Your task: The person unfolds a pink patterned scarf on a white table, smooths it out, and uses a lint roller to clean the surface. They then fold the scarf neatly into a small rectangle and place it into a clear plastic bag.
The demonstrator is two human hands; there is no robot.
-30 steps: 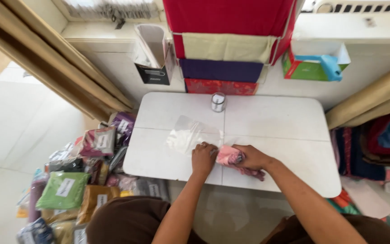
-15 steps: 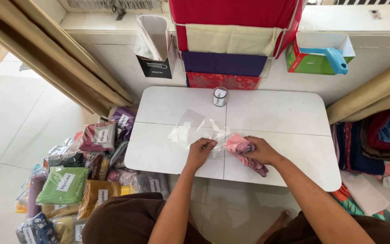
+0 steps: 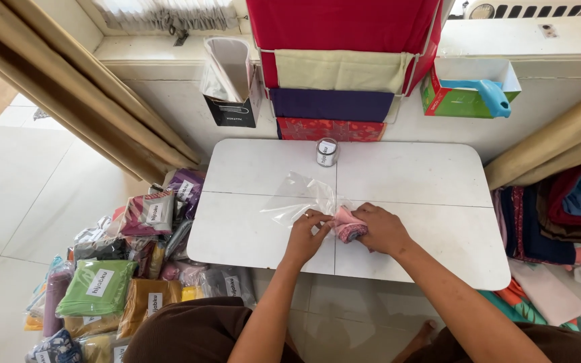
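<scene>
White folding table [image 3: 411, 181] sits low over pale tile, under a windowsill and a rack of folded fabrics in red, cream and purple. Off its left edge you have a heap of bagged cloths [image 3: 112, 282], glossy film over green, mustard and maroon. At the back of the table stands a small roll of tape [image 3: 327, 152]. Your left hand [image 3: 306, 235] pinches the mouth of a clear bag [image 3: 300, 200], fingers closed narrow on the film; that bag is thin, crinkly and slippery, so grip it at the rim, not the flat. Just beside it, your right hand [image 3: 382, 228] closes round a folded pink cloth [image 3: 348, 225] at the bag's mouth. I judge the cloth light, soft and limp: it will sag and unfold unless you hold the whole fold. Further right, a stack of loose fabrics [image 3: 559, 215] lies on the floor.
</scene>
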